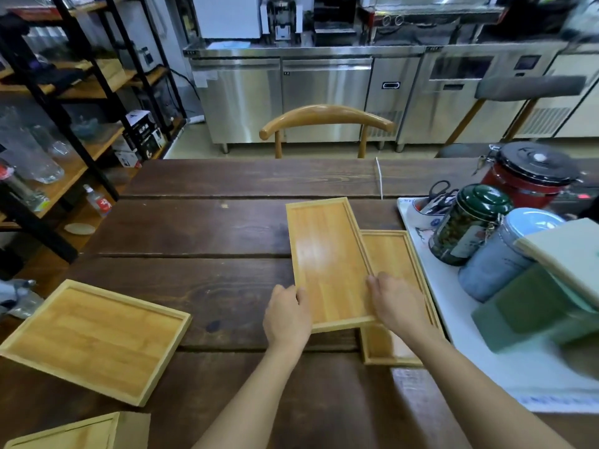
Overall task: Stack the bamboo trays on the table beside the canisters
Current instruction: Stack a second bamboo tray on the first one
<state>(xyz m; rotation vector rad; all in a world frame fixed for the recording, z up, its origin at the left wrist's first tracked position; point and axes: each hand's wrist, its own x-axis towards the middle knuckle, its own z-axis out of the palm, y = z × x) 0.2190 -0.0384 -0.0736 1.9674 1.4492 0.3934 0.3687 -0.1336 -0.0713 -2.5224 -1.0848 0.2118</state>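
A narrow bamboo tray [327, 254] lies askew over a second narrow tray [393, 254] on the dark wooden table [201, 228]. My left hand [287, 314] grips the upper tray's near left edge. Its near right corner is held by my right hand [397, 303], which also covers part of the lower tray. A wide bamboo tray [97, 338] lies at the near left, and another tray [74, 432] shows at the bottom left edge. The canisters stand to the right: green [466, 225], grey-blue [499, 257] and red with a black lid [531, 176].
The canisters stand on a white tray [453, 306] with a cup of scissors [428, 205], green boxes [531, 309] and a pale board [564, 251]. A wooden chair [327, 116] stands at the far side. Shelves with glassware [48, 140] are at left, steel counters behind.
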